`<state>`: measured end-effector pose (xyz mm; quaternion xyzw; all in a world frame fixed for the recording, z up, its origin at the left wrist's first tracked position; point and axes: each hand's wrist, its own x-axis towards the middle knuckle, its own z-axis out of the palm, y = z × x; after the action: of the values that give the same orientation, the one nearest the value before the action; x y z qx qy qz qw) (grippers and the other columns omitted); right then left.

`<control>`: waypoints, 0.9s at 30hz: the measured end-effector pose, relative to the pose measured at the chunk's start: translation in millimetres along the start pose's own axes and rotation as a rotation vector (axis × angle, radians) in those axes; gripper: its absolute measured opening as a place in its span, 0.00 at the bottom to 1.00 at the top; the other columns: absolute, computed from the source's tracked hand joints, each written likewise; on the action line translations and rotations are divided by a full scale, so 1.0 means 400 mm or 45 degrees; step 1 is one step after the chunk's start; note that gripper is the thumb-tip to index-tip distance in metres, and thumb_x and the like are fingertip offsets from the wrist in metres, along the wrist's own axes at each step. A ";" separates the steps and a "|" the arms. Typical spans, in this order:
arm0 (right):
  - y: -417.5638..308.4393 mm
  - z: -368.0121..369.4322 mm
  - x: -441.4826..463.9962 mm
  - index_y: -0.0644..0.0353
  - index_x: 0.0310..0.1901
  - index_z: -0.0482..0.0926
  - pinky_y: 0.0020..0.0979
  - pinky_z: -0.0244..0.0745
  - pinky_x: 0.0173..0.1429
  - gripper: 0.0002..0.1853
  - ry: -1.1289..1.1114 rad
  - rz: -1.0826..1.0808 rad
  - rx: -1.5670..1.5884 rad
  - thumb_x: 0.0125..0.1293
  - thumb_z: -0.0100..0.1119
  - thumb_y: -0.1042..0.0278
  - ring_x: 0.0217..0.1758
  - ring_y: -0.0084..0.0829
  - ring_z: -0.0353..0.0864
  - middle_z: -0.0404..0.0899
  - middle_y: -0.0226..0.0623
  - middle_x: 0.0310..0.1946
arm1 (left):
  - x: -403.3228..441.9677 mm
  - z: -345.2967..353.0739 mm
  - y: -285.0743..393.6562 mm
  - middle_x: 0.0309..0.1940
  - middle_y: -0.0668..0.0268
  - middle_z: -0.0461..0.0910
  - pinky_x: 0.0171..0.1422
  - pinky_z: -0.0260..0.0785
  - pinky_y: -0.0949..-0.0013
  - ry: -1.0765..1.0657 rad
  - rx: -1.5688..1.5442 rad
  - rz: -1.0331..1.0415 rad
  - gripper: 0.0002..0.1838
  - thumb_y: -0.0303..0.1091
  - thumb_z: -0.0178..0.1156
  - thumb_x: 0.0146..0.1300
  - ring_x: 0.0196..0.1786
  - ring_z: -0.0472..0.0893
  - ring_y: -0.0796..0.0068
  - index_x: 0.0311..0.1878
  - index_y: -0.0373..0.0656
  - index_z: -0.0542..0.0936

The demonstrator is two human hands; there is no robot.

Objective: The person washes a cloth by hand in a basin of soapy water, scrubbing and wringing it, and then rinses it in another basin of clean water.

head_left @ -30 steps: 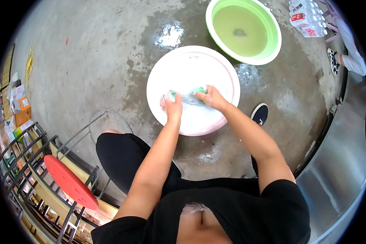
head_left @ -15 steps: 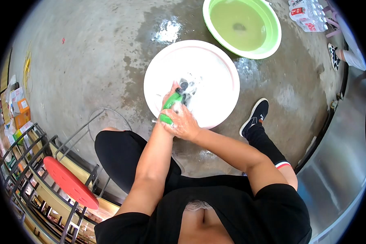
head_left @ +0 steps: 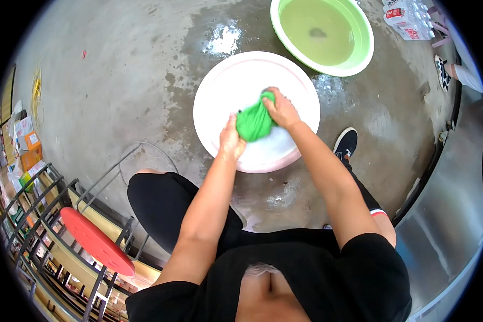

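A bunched green cloth (head_left: 254,122) is stretched between my two hands over a white basin (head_left: 220,80) with a pinkish rim. My left hand (head_left: 231,138) grips its left side, the thumb pointing up along the fabric. At the upper right, my right hand (head_left: 282,110) has its fingers closed round a gathered end of the cloth. Whitish, sudsy water shows beneath the cloth in the basin. A small dark spot sits at the cloth's left edge, too small to name.
A green basin (head_left: 368,45) of murky water with a dark lump stands beyond the white one. Bottled water packs (head_left: 408,20) and another person's shoe (head_left: 443,73) are at upper right. A metal rack (head_left: 53,220) and a red stool seat (head_left: 96,241) stand at left. The concrete floor is wet.
My hands have moved apart, the right one going up and to the right. The green cloth, earlier bunched over the left hand with dark patches showing, is now spread between both hands.
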<state>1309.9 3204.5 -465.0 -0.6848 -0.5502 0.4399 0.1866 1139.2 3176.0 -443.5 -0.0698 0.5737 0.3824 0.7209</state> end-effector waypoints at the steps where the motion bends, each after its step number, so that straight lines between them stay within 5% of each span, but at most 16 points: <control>1: 0.008 0.011 -0.007 0.63 0.51 0.66 0.46 0.69 0.49 0.22 -0.006 0.006 -0.002 0.62 0.46 0.55 0.43 0.55 0.75 0.76 0.56 0.37 | 0.004 -0.021 0.013 0.51 0.54 0.69 0.56 0.68 0.59 -0.054 0.015 0.078 0.25 0.42 0.51 0.65 0.52 0.72 0.62 0.56 0.33 0.60; 3: 0.056 0.071 -0.007 0.63 0.56 0.63 0.45 0.68 0.51 0.24 0.246 0.307 0.033 0.63 0.47 0.56 0.46 0.56 0.74 0.75 0.59 0.41 | -0.019 -0.014 0.037 0.60 0.53 0.60 0.64 0.60 0.57 0.076 0.145 0.069 0.35 0.41 0.54 0.64 0.60 0.65 0.57 0.63 0.34 0.48; 4: 0.099 0.127 -0.020 0.65 0.51 0.64 0.49 0.68 0.48 0.20 0.242 0.032 -0.400 0.64 0.49 0.59 0.42 0.57 0.74 0.75 0.61 0.37 | 0.000 -0.022 0.028 0.60 0.53 0.60 0.64 0.60 0.57 0.074 0.145 0.075 0.35 0.41 0.54 0.64 0.60 0.65 0.57 0.63 0.34 0.48; 6: 0.128 0.115 -0.028 0.67 0.49 0.67 0.42 0.72 0.45 0.19 -0.064 -0.506 -0.446 0.62 0.52 0.62 0.39 0.50 0.78 0.78 0.54 0.35 | 0.055 -0.067 -0.018 0.60 0.53 0.60 0.64 0.60 0.56 0.207 0.269 0.255 0.35 0.41 0.55 0.63 0.60 0.65 0.56 0.64 0.34 0.49; 7: 0.112 0.110 -0.023 0.67 0.49 0.67 0.42 0.72 0.45 0.19 -0.064 -0.504 -0.444 0.62 0.52 0.62 0.39 0.50 0.78 0.78 0.54 0.35 | 0.065 -0.075 -0.023 0.60 0.50 0.60 0.62 0.61 0.57 0.257 0.324 0.181 0.39 0.45 0.55 0.62 0.62 0.64 0.58 0.66 0.35 0.48; 9: 0.083 0.089 0.003 0.64 0.45 0.72 0.33 0.73 0.44 0.14 -0.101 0.417 0.457 0.60 0.53 0.65 0.36 0.36 0.78 0.79 0.40 0.33 | 0.088 -0.095 -0.017 0.59 0.50 0.62 0.63 0.60 0.57 0.076 0.182 0.045 0.38 0.47 0.55 0.62 0.62 0.65 0.58 0.66 0.35 0.50; 10: 0.042 0.065 -0.005 0.64 0.45 0.72 0.33 0.73 0.44 0.14 -0.098 0.417 0.452 0.60 0.53 0.65 0.36 0.36 0.78 0.79 0.40 0.33 | 0.095 -0.100 -0.011 0.59 0.51 0.63 0.63 0.60 0.57 -0.106 0.039 -0.093 0.37 0.49 0.54 0.62 0.62 0.65 0.58 0.65 0.35 0.52; 12: -0.072 0.012 -0.060 0.58 0.43 0.76 0.35 0.68 0.52 0.16 -0.445 0.281 0.897 0.52 0.58 0.65 0.46 0.35 0.74 0.75 0.47 0.45 | 0.039 -0.035 0.054 0.58 0.52 0.64 0.62 0.62 0.57 -0.237 -0.053 -0.260 0.36 0.50 0.54 0.62 0.61 0.66 0.59 0.65 0.37 0.55; 14: -0.140 0.008 -0.123 0.61 0.45 0.74 0.31 0.70 0.46 0.16 -0.327 -0.297 0.565 0.53 0.56 0.72 0.41 0.29 0.75 0.76 0.36 0.39 | 0.007 -0.010 0.072 0.58 0.54 0.64 0.61 0.63 0.57 -0.350 -0.152 -0.438 0.35 0.50 0.54 0.62 0.60 0.67 0.59 0.64 0.38 0.57; 16: -0.168 0.048 -0.176 0.58 0.46 0.74 0.35 0.68 0.49 0.18 -0.266 -0.600 0.622 0.50 0.59 0.70 0.45 0.36 0.73 0.72 0.40 0.41 | 0.019 0.001 0.078 0.55 0.57 0.68 0.55 0.69 0.59 -0.242 -0.096 -0.433 0.31 0.49 0.55 0.61 0.54 0.72 0.61 0.62 0.41 0.62; 17: -0.198 0.065 -0.206 0.58 0.46 0.74 0.35 0.68 0.49 0.18 -0.267 -0.599 0.622 0.50 0.59 0.70 0.45 0.36 0.73 0.72 0.40 0.41 | 0.039 -0.010 0.072 0.48 0.60 0.73 0.48 0.73 0.64 -0.524 -0.033 -0.333 0.26 0.46 0.58 0.59 0.47 0.76 0.65 0.58 0.43 0.68; 18: -0.234 0.078 -0.234 0.56 0.45 0.74 0.38 0.68 0.48 0.18 -0.185 -0.630 0.507 0.50 0.59 0.70 0.45 0.40 0.71 0.70 0.41 0.41 | 0.044 -0.015 0.063 0.48 0.60 0.73 0.48 0.73 0.64 -0.524 -0.032 -0.333 0.26 0.46 0.58 0.59 0.47 0.76 0.65 0.58 0.43 0.68; 20: -0.263 0.100 -0.252 0.54 0.44 0.74 0.41 0.68 0.48 0.17 -0.100 -0.655 0.395 0.49 0.58 0.70 0.46 0.43 0.69 0.68 0.42 0.41 | 0.016 0.004 0.057 0.42 0.61 0.76 0.46 0.72 0.66 -0.133 0.075 -0.191 0.22 0.42 0.59 0.59 0.42 0.76 0.66 0.53 0.41 0.71; 24: -0.198 0.146 -0.228 0.56 0.43 0.74 0.41 0.69 0.45 0.19 0.013 -0.752 0.061 0.49 0.61 0.62 0.42 0.44 0.69 0.69 0.44 0.41 | -0.007 -0.007 0.039 0.38 0.61 0.76 0.37 0.71 0.68 -0.223 0.411 0.091 0.19 0.40 0.60 0.59 0.35 0.76 0.70 0.48 0.38 0.73; 25: -0.170 0.156 -0.215 0.57 0.42 0.74 0.40 0.71 0.41 0.19 0.079 -0.778 -0.086 0.48 0.62 0.60 0.40 0.44 0.71 0.69 0.43 0.39 | -0.005 0.016 0.030 0.37 0.59 0.76 0.34 0.72 0.68 -0.135 -0.038 -0.139 0.17 0.40 0.60 0.57 0.32 0.76 0.69 0.43 0.38 0.75; 27: -0.127 0.178 -0.174 0.59 0.41 0.72 0.38 0.74 0.36 0.21 0.253 -0.932 -0.210 0.48 0.62 0.57 0.36 0.44 0.75 0.71 0.43 0.37 | 0.020 -0.002 0.034 0.36 0.59 0.76 0.35 0.72 0.68 -0.037 0.079 -0.132 0.16 0.40 0.59 0.57 0.31 0.76 0.68 0.41 0.38 0.74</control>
<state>1222.0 3140.9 -438.5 -0.4950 -0.7710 0.2301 0.3280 1130.4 3188.8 -446.2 -0.0717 0.5704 0.3275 0.7499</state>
